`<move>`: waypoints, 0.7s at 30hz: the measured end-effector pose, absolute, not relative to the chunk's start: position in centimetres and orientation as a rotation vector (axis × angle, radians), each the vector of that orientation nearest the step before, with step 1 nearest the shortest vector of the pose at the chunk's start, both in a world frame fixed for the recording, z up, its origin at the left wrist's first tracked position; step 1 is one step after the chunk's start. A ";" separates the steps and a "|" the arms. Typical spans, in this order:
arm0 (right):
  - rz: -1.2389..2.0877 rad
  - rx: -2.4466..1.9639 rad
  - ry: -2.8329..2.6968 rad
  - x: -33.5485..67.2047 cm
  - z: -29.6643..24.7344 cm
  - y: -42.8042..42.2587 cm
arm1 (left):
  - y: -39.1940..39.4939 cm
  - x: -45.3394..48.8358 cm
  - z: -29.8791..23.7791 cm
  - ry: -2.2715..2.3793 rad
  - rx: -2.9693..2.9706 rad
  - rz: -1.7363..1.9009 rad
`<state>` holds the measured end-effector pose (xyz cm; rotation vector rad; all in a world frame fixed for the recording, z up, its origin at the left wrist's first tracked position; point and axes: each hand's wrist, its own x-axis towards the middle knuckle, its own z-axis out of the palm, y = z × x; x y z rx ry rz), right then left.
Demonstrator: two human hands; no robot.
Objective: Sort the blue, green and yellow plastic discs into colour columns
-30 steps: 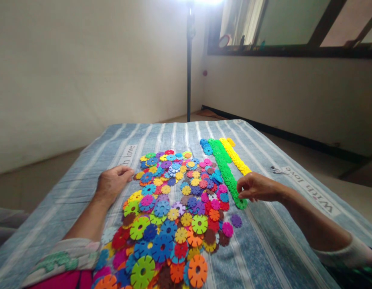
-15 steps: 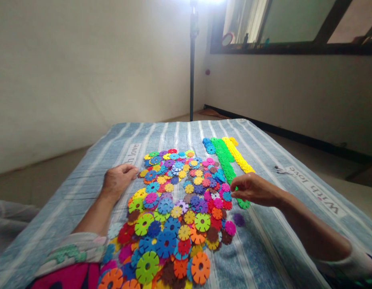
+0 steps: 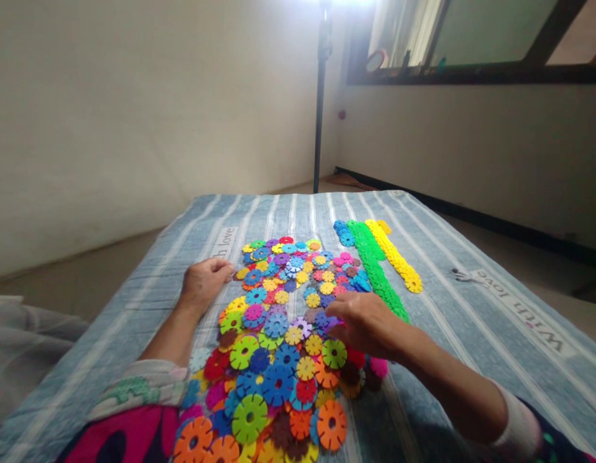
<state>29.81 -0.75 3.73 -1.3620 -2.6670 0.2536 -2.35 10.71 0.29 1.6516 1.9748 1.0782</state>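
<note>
A heap of plastic snowflake discs (image 3: 278, 384) in many colours, notched round their rims, spreads over the striped cloth in the head view. At its left edge rests my left hand (image 3: 204, 283), thumb and fingers pressed together; whether anything is between them is hidden. Over the right middle of the heap reaches my right hand (image 3: 368, 321), its thumb and bent fingers slightly apart just above purple and blue discs. No disc shows between them. Right of the heap lie a long green row of overlapping discs (image 3: 375, 263) and a yellow row (image 3: 393, 254).
A few blue discs (image 3: 346, 238) lie left of the green row's far end. The striped blue cloth (image 3: 452, 341) covers the table, with a small dark-and-white item (image 3: 464, 275) on its right side. A lamp stand (image 3: 319, 109) rises behind the table.
My right hand has moved left from beside the green row to over the heap. My left hand stays at the heap's left edge. The whole view has shifted slightly.
</note>
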 end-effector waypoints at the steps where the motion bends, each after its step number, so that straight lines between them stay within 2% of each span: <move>1: 0.212 -1.316 -2.701 29.2 3.6 -0.6 | 10.8 -2.4 0.2 1.972 1.649 1.084; 11: 0.002 -1.429 -2.702 27.5 3.6 2.8 | 10.7 -2.5 -0.1 1.961 1.661 1.093; 16: 0.143 -1.161 -2.848 27.7 4.2 1.5 | 10.8 -2.4 -0.1 1.979 1.656 1.102; 21: 0.109 -1.022 -2.916 27.4 4.2 1.3 | 10.9 -2.5 -0.4 1.951 1.651 1.137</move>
